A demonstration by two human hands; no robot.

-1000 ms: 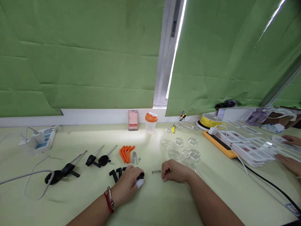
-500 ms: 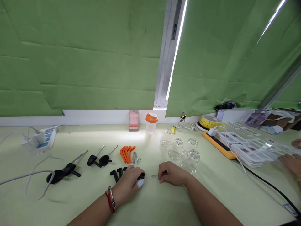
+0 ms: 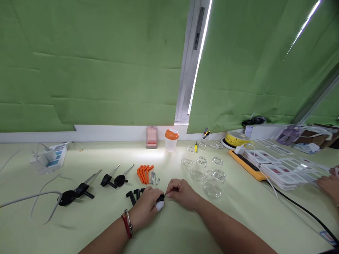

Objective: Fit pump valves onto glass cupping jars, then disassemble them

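Note:
My left hand [image 3: 149, 204] is closed round a small black plastic part [image 3: 160, 198], mostly hidden by the fingers; white tape covers the thumb. Close to its right, my right hand [image 3: 181, 193] pinches a thin metal spring [image 3: 166, 194], of which only a tiny bit shows at the black part. Black L-shaped handles [image 3: 130, 197] lie left of my left hand, partly covered by it. Beyond them are orange bent pieces [image 3: 144, 174] and several screws [image 3: 153, 178]. Black round-bodied pieces with metal rods [image 3: 120, 180] lie further left.
Clear glass jars [image 3: 197, 175] stand right of centre. An orange-lidded cup [image 3: 171, 141] is at the back. On the right are an orange power strip [image 3: 247, 165], stacked white cards [image 3: 280, 173] and another person's hand [image 3: 328, 184]. A white cable [image 3: 50, 193] crosses the left side.
My right hand has moved left to meet the black part in my left hand. The spring that showed between the hands is now almost wholly hidden at the right fingertips.

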